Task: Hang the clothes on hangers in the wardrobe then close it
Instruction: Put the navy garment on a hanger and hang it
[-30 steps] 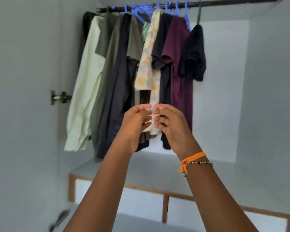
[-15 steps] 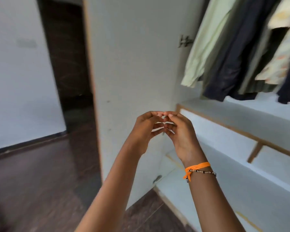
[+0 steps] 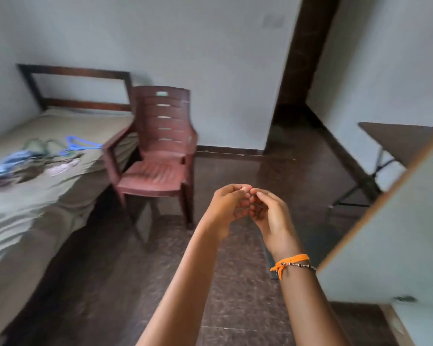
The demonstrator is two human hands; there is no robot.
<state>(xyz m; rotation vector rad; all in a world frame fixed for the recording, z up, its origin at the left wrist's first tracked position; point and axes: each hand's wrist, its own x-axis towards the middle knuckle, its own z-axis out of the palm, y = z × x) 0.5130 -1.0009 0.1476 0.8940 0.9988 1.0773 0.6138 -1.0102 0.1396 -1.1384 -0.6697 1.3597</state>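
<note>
head view: chair [image 3: 158, 156] stands beside bed [image 3: 35, 196].

One cam only, on my head, wide-angle, tilted fwd and down. It faces the room: bed [image 3: 35, 186] at far left, stacked plastic chairs [image 3: 158, 156] centre-left beside it, dark floor [image 3: 235, 283] filling the lower half. My left hand [image 3: 229, 208] and right hand [image 3: 270, 216] sit nearest the lens, just below mid-frame, forearms running in from the bottom edge. The wardrobe door [image 3: 390, 236] cuts in close at right, w/ a folding table [image 3: 395, 138] behind it. Edges blurred. No 2nd view, so no overlap.
</note>
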